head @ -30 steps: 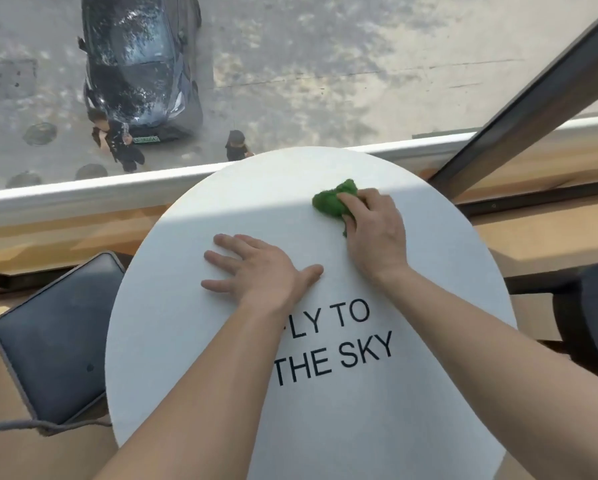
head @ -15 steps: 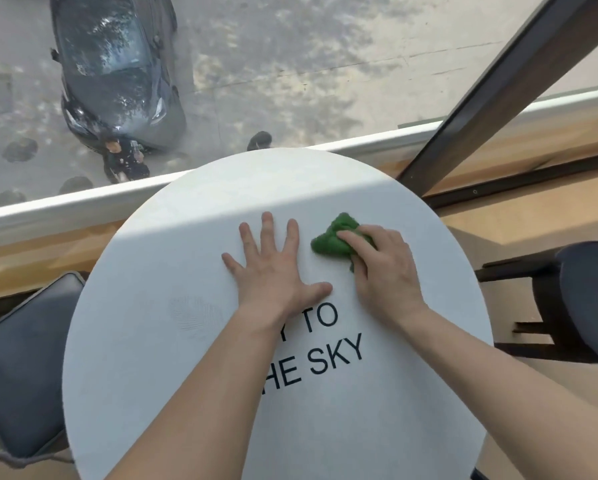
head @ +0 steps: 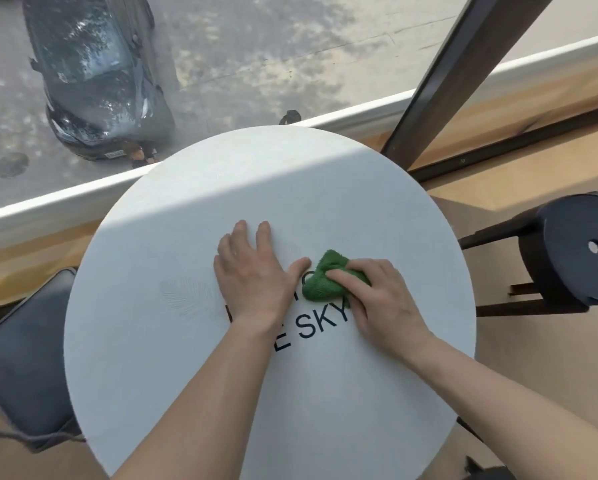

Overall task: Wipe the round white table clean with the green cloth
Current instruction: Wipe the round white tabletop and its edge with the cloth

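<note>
A round white table [head: 186, 341] was seen from above, with sunlight falling across the far edge of the tabletop and the rest in shade. The green cloth [head: 320, 282] lay bunched near the middle of the tabletop, a little toward its right edge, covering part of black printed lettering [head: 320, 323] that ended in "SKY". The person's right hand [head: 384, 303] gripped the cloth, fingers curled over it and the forefinger laid across its top. The left hand [head: 256, 282] rested flat, palm down, just left of the cloth, fingers straight and close together, thumb stretched out to just beside the cloth. A dark round stool [head: 574, 251] stood off the right edge and a dark cushioned seat [head: 20, 358] off the left edge. Beyond the far edge, a window looked down on a parked dark car [head: 96, 74].
</note>
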A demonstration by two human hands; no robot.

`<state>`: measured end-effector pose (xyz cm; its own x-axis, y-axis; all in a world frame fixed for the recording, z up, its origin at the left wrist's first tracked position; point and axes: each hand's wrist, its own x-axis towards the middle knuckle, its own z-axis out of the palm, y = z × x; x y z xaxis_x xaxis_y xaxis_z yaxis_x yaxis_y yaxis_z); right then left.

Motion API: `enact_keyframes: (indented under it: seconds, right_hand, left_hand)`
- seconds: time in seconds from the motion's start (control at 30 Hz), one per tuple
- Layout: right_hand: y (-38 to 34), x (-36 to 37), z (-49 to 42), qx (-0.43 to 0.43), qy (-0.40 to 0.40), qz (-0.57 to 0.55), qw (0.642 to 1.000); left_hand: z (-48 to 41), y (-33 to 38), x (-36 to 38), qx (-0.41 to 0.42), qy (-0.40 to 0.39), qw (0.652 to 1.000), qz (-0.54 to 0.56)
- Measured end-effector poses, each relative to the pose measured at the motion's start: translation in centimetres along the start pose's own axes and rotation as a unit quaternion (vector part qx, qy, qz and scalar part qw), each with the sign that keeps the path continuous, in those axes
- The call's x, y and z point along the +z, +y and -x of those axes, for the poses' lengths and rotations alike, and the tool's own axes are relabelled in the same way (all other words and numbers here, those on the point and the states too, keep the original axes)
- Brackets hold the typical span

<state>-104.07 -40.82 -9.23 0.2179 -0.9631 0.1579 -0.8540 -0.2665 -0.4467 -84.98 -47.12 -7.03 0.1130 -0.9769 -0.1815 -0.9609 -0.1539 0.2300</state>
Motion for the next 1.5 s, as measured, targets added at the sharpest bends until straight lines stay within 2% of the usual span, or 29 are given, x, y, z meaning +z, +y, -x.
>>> enact_keyframes:
  seconds: [0.07, 0.2, 0.27, 0.33, 0.4, 0.5, 0.57, 0.67, 0.73, 0.83, 0.97, 1.03, 1.1, 1.23, 1.33, 1.4, 1.5]
  right_hand:
    - [2.2, -1.0, -1.8, -0.004, 0.005, 0.023, 1.000]
    - [5.6, -2.1, -6.9, 0.165, 0.074, 0.053, 0.982]
    - [3.5, -1.6, -4.9, 0.199, 0.089, 0.045, 0.975]
    - [0.4, -0.7, 0.8, 0.158, 0.083, 0.032, 0.983]
    - [-2.5, -0.2, 7.6, 0.081, 0.042, 0.016, 0.996]
    - [-0.9, -1.5, 10.6, 0.017, 0.004, 0.038, 0.999]
    - [2.0, -2.4, 7.6, 0.095, 0.057, 0.075, 0.991]
    - [3.2, -3.0, 4.6, 0.274, 0.115, 0.074, 0.952]
    - [0.8, -2.4, 6.8, 0.300, 0.130, 0.071, 0.942]
    - [-5.3, -0.7, 15.1, 0.249, 0.119, 0.055, 0.960]
    - [-13.2, 1.6, 23.8, 0.117, 0.023, 0.035, 0.992]
    - [-12.9, 1.9, 23.0, 0.060, 0.009, 0.038, 0.997]
    - [-10.6, 1.7, 19.4, 0.078, 0.031, 0.045, 0.995]
    - [-6.5, 1.6, 10.1, 0.261, 0.119, 0.061, 0.956]
    - [-7.9, 3.6, 4.6, 0.357, 0.174, 0.103, 0.912]
    - [-11.5, 5.7, 2.8, 0.343, 0.166, 0.095, 0.920]
    - [-19.1, 9.7, 3.5, 0.215, 0.112, 0.042, 0.969]
  left_hand:
    - [3.1, 0.0, 1.1, 0.000, 0.033, 0.999, 0.027]
    - [8.1, -0.8, 2.7, 0.025, 0.008, 0.999, 0.036]
    - [9.3, -1.2, 2.7, 0.035, -0.016, 0.998, 0.039]
    - [9.6, -1.7, 2.1, 0.038, -0.050, 0.996, 0.064]
    - [9.3, -2.1, 1.6, 0.038, -0.077, 0.992, 0.092]
    - [9.2, -2.5, 1.4, 0.060, -0.105, 0.990, 0.076]
    - [9.2, -2.5, 1.5, 0.074, -0.109, 0.990, 0.046]
    - [9.8, -1.6, 1.6, 0.073, -0.109, 0.991, 0.011]
    - [10.8, -0.8, 1.4, 0.086, -0.080, 0.993, -0.006]
    - [12.1, -0.8, 1.2, 0.079, -0.071, 0.994, 0.026]
    - [12.5, -3.7, 0.5, 0.072, -0.084, 0.987, 0.118]
    - [12.8, -6.3, -0.1, 0.072, -0.062, 0.991, 0.099]
    - [13.0, -9.7, -0.5, 0.042, -0.040, 0.997, 0.057]
    - [13.2, -16.6, -1.3, -0.035, -0.026, 0.998, 0.041]
    - [13.5, -20.1, -2.4, -0.071, -0.022, 0.996, 0.053]
    - [13.7, -21.8, -3.2, -0.072, -0.023, 0.994, 0.076]
    - [13.9, -23.4, -3.8, -0.039, -0.018, 0.993, 0.113]
